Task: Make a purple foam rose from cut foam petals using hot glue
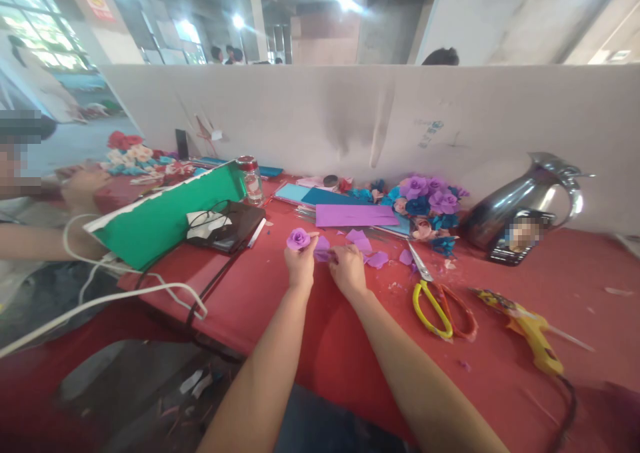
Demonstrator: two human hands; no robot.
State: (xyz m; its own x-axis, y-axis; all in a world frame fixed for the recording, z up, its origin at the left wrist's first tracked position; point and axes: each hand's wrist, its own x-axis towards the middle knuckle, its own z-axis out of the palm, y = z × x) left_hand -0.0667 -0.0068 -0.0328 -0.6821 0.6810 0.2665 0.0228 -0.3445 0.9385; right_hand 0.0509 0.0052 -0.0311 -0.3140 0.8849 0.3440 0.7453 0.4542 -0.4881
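Between the closed fingers of my left hand (pixel 301 266) is a purple paper rose (pixel 299 238), its bloom facing up. Close on its right, my right hand (pixel 349 270) pinches the edge of a purple paper petal (pixel 321 248). Loose purple petals (pixel 377 260) lie on the red table (pixel 345 346) just beyond and beside my right hand. Behind them is a stack of paper strips, with a purple strip (pixel 355 215) on top. Yellow-and-red-handled scissors (pixel 433 300) rest to the right of my right hand.
A yellow glue gun (pixel 533 330) lies at the right, its cord trailing off. Behind it stand a metal jug (pixel 505 196) and a leaning phone (pixel 520 238). Finished paper flowers (pixel 425 196) are heaped at the back. Leftward are a glass jar (pixel 251 181), a green board (pixel 170 216) and a person's arm (pixel 45 243).
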